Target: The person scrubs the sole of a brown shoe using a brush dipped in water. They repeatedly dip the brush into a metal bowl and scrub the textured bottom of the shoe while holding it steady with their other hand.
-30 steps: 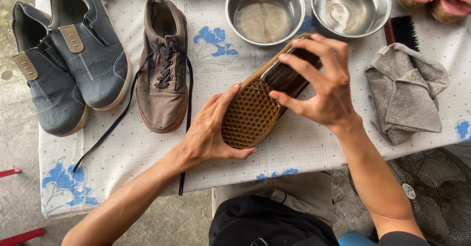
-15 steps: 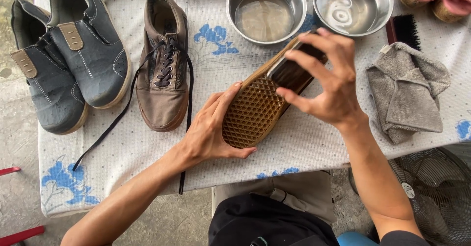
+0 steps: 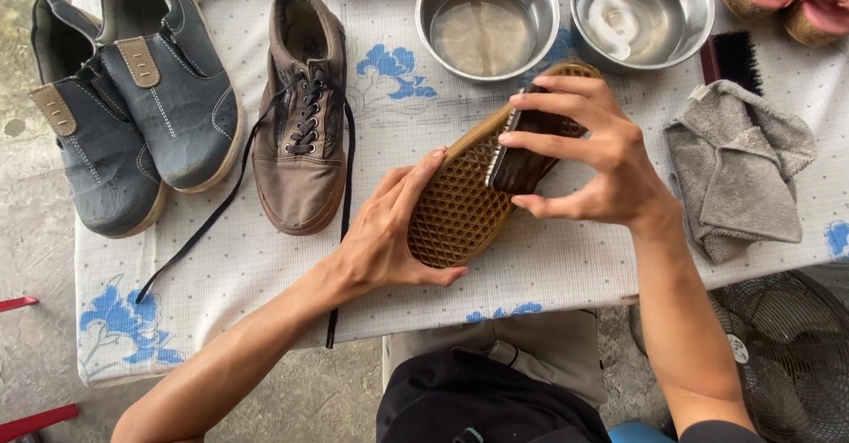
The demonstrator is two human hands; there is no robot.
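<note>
Over table (image 3: pixel 265 257), left hand (image 3: pixel 385 235): my fingers closed around upturned brown shoe (image 3: pixel 460 204).
Right hand (image 3: pixel 601 164): fingers clamp dark brush (image 3: pixel 522 156) on its sole.

An upturned shoe (image 3: pixel 460 204) lies sole-up near the front edge of the table (image 3: pixel 566 266), about midway along it. The left hand (image 3: pixel 385 235) cups its near end from the left; the right hand (image 3: pixel 601 164) presses a brush (image 3: pixel 522 156) onto the sole from the right. Left of this shoe a laced shoe (image 3: pixel 301 116) stands upright, and a pair of shoes (image 3: pixel 133 98) fills the left end. Two bowls (image 3: pixel 486 23) sit side by side along the back edge, behind the upturned shoe. A cloth (image 3: pixel 738 169) lies toward the right edge, with a second brush (image 3: pixel 732 58) behind it.
</note>
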